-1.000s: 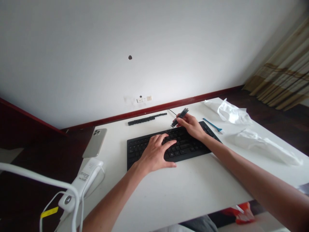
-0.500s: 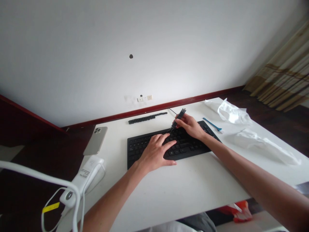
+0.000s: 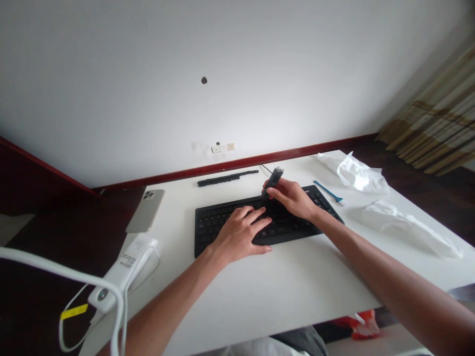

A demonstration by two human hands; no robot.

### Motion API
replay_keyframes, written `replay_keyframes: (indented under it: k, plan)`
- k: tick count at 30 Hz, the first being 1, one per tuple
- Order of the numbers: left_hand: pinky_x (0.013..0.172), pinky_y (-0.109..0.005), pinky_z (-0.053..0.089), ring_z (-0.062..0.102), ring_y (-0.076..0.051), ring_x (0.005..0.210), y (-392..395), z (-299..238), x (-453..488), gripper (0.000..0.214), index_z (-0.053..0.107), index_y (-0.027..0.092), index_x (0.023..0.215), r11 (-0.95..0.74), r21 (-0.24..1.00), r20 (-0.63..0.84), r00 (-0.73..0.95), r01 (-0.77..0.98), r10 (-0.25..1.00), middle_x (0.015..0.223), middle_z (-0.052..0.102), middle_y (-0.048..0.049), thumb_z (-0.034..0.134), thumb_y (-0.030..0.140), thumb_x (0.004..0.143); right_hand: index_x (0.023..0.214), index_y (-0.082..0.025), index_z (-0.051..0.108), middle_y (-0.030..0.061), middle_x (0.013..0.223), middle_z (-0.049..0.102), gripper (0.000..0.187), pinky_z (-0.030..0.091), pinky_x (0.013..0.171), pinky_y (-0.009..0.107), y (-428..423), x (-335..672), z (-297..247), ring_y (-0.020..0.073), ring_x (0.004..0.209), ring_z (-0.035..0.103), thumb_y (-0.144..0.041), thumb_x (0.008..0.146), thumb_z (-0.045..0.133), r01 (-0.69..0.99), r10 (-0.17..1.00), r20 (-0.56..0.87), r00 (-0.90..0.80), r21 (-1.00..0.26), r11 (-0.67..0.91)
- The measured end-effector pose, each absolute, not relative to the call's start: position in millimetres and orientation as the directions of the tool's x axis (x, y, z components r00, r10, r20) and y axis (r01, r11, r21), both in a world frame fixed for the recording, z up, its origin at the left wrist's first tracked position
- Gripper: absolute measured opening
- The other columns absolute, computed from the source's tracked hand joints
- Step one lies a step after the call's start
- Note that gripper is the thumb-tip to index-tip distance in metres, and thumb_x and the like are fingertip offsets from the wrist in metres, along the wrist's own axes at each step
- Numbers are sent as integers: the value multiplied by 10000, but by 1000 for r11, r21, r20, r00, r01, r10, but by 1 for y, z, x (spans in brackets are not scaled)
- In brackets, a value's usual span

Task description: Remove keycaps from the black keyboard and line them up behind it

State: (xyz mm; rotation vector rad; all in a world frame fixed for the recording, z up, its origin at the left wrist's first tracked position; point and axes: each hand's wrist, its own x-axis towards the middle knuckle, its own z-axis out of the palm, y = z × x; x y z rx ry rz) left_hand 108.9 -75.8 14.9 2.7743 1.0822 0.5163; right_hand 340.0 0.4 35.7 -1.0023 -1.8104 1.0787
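Note:
A black keyboard (image 3: pixel 208 230) lies on the white table (image 3: pixel 237 306) in front of me. My left hand (image 3: pixel 241 235) rests on its middle keys with fingers spread, the thumb reaching over the front edge. In my right hand (image 3: pixel 293 198) is a slim black keycap puller (image 3: pixel 273 182), gripped between thumb and fingers. It tilts to the right at the top, and its lower end meets the rear keys just beyond my left fingertips. Exactly what that end touches is too dark to make out. Loose black keycaps (image 3: pixel 219 181) lie in rows behind the keyboard.
To the left are a phone (image 3: pixel 146 211) and a white power strip (image 3: pixel 128 264) with a looping white cable (image 3: pixel 55 269). On the right lie a blue plastic stick (image 3: pixel 328 192) and two crumpled white plastic pieces (image 3: pixel 361 173). A wall (image 3: pixel 148 89) stands behind the table.
The keycap puller has shifted slightly left and stands more upright, with its lower end down among the keys. My left fingers have moved slightly; that hand stays on the keyboard.

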Motion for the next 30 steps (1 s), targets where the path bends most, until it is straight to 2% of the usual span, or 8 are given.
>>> replay_keyframes:
  k: [5, 9, 14, 20, 25, 30]
  plan:
    - [1161, -521, 429, 512, -344, 1342, -76, 15, 110, 682, 623, 283, 1421, -729, 250, 276, 675, 637, 684, 1568, 530, -76, 794, 563, 823, 1092, -214, 682, 73, 995, 744, 404, 542, 822, 367, -8, 333, 45, 261, 902, 685, -586, 996, 560, 311, 867, 256, -428, -859, 407]
    - [1149, -532, 436, 521, -350, 1329, -76, 15, 109, 673, 628, 287, 1419, -734, 260, 273, 682, 627, 679, 1555, 544, -76, 793, 555, 825, 1053, -230, 660, 40, 856, 721, 370, 491, 698, 325, -15, 325, 52, 219, 740, 652, -564, 1025, 504, 419, 848, 266, -458, -777, 470]
    - [1163, -510, 424, 506, -343, 1345, -75, 15, 109, 665, 645, 257, 1400, -737, 238, 275, 684, 633, 676, 1555, 550, -63, 802, 542, 820, 931, -246, 597, 7, 677, 650, 278, 389, 587, 310, -19, 310, 55, 186, 556, 564, -502, 1018, 535, 555, 873, 303, -383, -680, 480]
    - [1152, -523, 428, 515, -350, 1343, -75, 16, 109, 649, 648, 281, 1402, -733, 262, 276, 679, 627, 680, 1490, 606, -64, 790, 551, 830, 858, -247, 545, 4, 685, 622, 278, 339, 574, 294, -18, 301, 51, 159, 538, 491, -482, 1006, 566, 593, 847, 356, -394, -605, 530]
    - [1150, -503, 435, 517, -343, 1339, -75, 17, 109, 659, 647, 265, 1403, -737, 231, 272, 686, 635, 675, 1535, 570, -62, 788, 559, 831, 874, -240, 541, 1, 702, 639, 307, 367, 587, 298, -15, 310, 52, 170, 571, 533, -504, 1031, 521, 532, 847, 313, -429, -670, 518]
    - [1148, -495, 443, 519, -334, 1332, -76, 19, 109, 673, 643, 256, 1405, -737, 207, 272, 686, 643, 675, 1581, 521, -70, 795, 563, 825, 1012, -223, 617, 30, 809, 718, 356, 491, 687, 308, -9, 323, 50, 205, 715, 671, -553, 1041, 487, 382, 857, 254, -449, -812, 441]
